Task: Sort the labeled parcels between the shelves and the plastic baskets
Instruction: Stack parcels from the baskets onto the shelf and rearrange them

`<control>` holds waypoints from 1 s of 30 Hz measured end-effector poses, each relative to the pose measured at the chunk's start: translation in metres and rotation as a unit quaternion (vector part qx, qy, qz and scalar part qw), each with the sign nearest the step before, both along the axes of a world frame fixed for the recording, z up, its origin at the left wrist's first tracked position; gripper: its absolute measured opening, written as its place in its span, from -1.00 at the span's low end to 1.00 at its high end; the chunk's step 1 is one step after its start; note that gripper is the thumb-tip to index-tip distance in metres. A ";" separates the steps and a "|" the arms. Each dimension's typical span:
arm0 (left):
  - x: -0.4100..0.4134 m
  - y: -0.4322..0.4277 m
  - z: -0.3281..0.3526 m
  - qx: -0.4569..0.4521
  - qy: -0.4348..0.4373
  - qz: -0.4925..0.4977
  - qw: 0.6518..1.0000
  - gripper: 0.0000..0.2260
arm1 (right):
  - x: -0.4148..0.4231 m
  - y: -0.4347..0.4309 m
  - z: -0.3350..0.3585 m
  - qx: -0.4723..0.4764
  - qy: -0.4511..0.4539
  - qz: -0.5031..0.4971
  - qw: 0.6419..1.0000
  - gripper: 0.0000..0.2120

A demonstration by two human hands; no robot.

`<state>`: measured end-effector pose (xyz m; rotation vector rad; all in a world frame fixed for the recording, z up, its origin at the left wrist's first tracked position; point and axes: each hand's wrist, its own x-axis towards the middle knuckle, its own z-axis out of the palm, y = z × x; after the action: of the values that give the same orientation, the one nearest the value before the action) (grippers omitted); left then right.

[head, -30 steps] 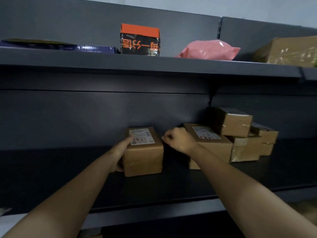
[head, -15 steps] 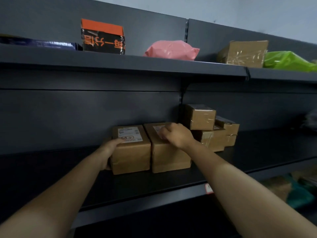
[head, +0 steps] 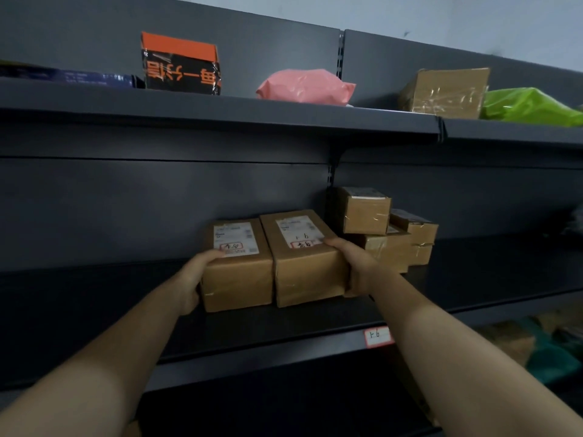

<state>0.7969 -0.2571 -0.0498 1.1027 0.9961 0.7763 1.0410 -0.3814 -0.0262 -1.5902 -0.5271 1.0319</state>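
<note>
Two brown cardboard parcels with white printed labels sit side by side, touching, on the dark grey metal middle shelf. Left hand cups the outer left face of the left labeled parcel, thumb over its top edge. Right hand wraps the right end of the right labeled parcel, fingers curled on its top corner. Both hands are closed on the boxes, pressing them together as one block.

Likely step: moving the pair as a unit, either squaring it on the shelf or lifting it out. To do it well: keep even inward pressure so the seam between the boxes stays shut, lift level, keep the labels facing up for reading.

Just right of the pair, a stack of smaller taped cardboard boxes stands close to the right hand; watch the knuckles there.

Shelf edge carries a small red-bordered handwritten tag. Upper shelf holds an orange-and-black carton, a pink plastic mailer bag, a taped brown box and a green plastic bag. Dim light, pale wall above. No baskets clearly visible.
</note>
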 end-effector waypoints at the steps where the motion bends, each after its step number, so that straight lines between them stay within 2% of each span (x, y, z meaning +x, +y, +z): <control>1: 0.000 -0.004 0.000 -0.001 -0.005 0.002 1.000 -0.56 | -0.002 -0.004 0.001 0.005 0.005 0.000 1.000 -0.36; 5: -0.007 -0.028 0.006 0.000 -0.025 -0.001 1.000 -0.61 | -0.018 -0.032 0.005 0.069 0.021 -0.006 0.997 -0.62; 9: -0.024 -0.053 0.003 0.046 -0.044 -0.042 0.997 -0.53 | -0.037 -0.074 0.001 0.154 0.060 -0.023 0.986 -0.79; 12: -0.039 -0.081 -0.003 0.082 -0.080 -0.098 0.989 -0.43 | -0.051 -0.110 -0.012 0.178 0.043 -0.069 0.981 -0.70; 15: -0.049 -0.114 -0.013 0.104 -0.123 -0.152 0.975 -0.54 | -0.069 -0.151 -0.029 0.193 0.027 -0.112 0.974 -0.68; 18: -0.042 -0.145 -0.020 0.101 -0.130 -0.198 0.966 -0.59 | -0.077 -0.201 -0.042 0.192 0.022 -0.156 0.969 -0.74; 21: -0.014 -0.182 -0.025 0.090 -0.111 -0.240 0.960 -0.52 | -0.069 -0.261 -0.051 0.182 0.024 -0.230 0.956 -0.87; 24: 0.030 -0.228 -0.036 0.084 -0.076 -0.294 0.949 -0.42 | -0.047 -0.325 -0.063 0.175 0.045 -0.295 0.938 -0.83; 27: 0.088 -0.279 -0.058 0.046 -0.015 -0.319 0.946 -0.58 | -0.024 -0.391 -0.078 0.134 0.051 -0.363 0.921 -0.63; 30: 0.153 -0.340 -0.092 0.007 0.062 -0.361 0.931 -0.61 | 0.003 -0.464 -0.099 0.078 0.037 -0.439 0.894 -0.69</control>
<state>0.9499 -0.5976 -0.1419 1.4179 0.6055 0.1158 1.0439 -0.8454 -0.1249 -1.4006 0.1793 0.3384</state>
